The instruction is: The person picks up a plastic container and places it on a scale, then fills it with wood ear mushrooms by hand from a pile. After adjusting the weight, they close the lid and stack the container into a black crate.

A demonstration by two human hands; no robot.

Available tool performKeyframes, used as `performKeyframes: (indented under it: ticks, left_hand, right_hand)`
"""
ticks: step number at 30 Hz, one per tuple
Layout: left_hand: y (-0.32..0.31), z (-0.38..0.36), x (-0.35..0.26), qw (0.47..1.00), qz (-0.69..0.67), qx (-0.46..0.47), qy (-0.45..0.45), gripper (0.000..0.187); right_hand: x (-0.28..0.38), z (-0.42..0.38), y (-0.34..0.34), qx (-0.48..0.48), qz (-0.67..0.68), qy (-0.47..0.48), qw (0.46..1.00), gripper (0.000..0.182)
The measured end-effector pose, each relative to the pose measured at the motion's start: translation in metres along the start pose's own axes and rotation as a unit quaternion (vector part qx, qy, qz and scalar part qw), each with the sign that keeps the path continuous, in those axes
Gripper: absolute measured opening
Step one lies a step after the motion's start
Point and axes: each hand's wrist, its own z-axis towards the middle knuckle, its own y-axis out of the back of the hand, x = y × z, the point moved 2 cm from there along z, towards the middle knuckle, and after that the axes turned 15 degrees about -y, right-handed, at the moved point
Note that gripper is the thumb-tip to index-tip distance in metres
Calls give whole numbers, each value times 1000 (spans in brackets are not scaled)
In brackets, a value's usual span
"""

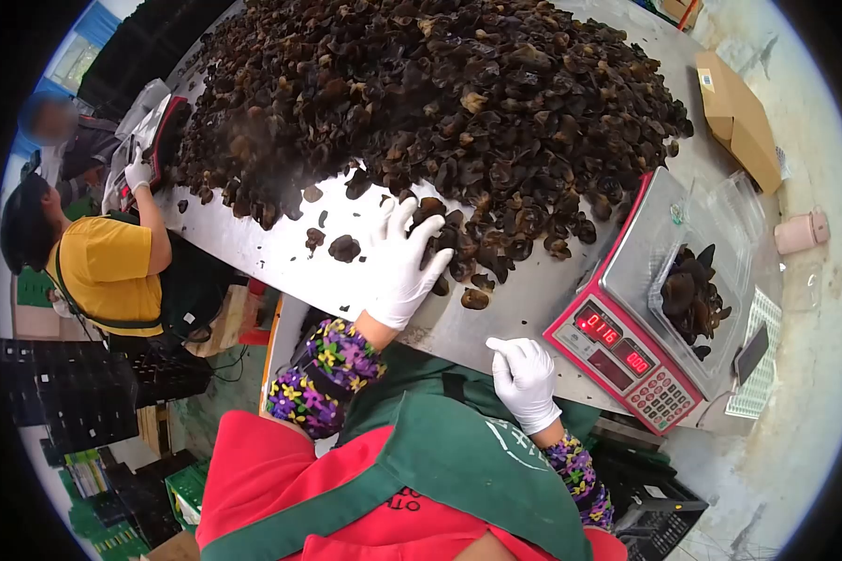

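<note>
A large heap of dark brown wood ear mushrooms [421,103] covers the far part of the metal table. My left hand [405,266], in a white glove, reaches to the near edge of the heap with its fingers spread, beside and partly over several loose mushrooms. My right hand [526,381], also gloved, is at the near table edge by the scale, its fingers curled in and nothing visible in them. On the right, a red digital scale [617,341] reads 0.116. On its pan stands a clear plastic container [720,229] with wood ear mushrooms [692,294] inside.
A co-worker in a yellow shirt [112,266] stands at the left by another scale [166,140]; a second person is behind. A cardboard box [737,122], a pink container [801,232] and a phone [750,353] lie at the right. Black crates [70,402] are stacked at the lower left.
</note>
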Motion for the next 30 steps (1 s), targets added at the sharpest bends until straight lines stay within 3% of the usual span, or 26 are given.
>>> performKeyframes:
  ticks: [1,5,8,11,13,15,16,18,19,22,27,30]
  left_hand:
    - [-4,4,-2,1000,4,30,-4,34]
    - [-4,1,-11,999,-21,13,-41,22]
    - [11,-8,-14,989,-90,-69,-98,30]
    - [9,-35,-9,981,-185,-50,-31,33]
    - [16,-37,-10,983,-171,-56,-29,39]
    - [19,-40,-5,991,-132,28,-7,48]
    - [21,-38,-5,991,-132,27,-7,48]
    - [26,-30,-4,999,-19,9,-36,72]
    - [23,-28,-2,999,-19,8,-36,72]
    - [3,-20,7,995,-57,80,4,102]
    - [-15,14,21,997,-9,72,-40,97]
    - [-22,22,29,985,-49,133,-96,87]
  right_hand:
    - [2,0,0,-2,7,-6,1000,22]
    - [2,1,0,-1,15,-12,1000,22]
    - [2,1,0,-2,15,-11,1000,22]
    - [2,1,1,5,25,-12,1000,23]
    - [3,2,2,7,30,-15,999,23]
    - [3,2,2,9,33,-17,999,23]
    - [3,2,2,8,33,-17,999,23]
    - [3,2,2,5,34,-17,999,23]
    - [3,2,2,5,32,-17,999,23]
    - [4,3,2,3,29,-15,999,23]
    - [4,1,2,-5,25,-15,1000,22]
    - [2,1,1,-5,10,-7,1000,22]
